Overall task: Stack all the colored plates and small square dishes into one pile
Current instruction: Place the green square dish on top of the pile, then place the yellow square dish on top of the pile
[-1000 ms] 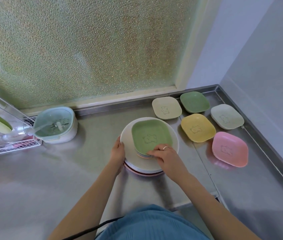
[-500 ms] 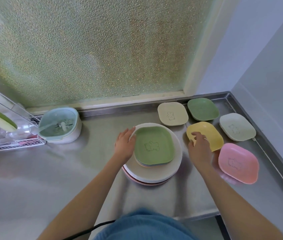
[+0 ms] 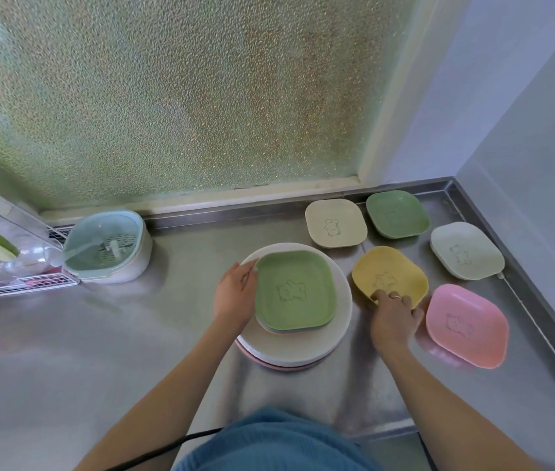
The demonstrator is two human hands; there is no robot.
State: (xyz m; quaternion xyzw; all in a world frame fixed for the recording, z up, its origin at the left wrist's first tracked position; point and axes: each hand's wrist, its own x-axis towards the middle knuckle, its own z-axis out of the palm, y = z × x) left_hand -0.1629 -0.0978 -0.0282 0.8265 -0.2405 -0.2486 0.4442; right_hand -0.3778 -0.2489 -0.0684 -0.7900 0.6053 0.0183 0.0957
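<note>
Head view, right grip pinching yellow bear-embossed dish, left grip spread beside pile.

A stainless steel counter with a raised metal lip along its back and right edges fills the lower part of the view. Behind it stands a large pane of pebbled frosted glass in a cream frame, letting in soft, greenish daylight. Pale grey-blue walls meet in the corner at the right. At the far left sits a wire rack.
</note>
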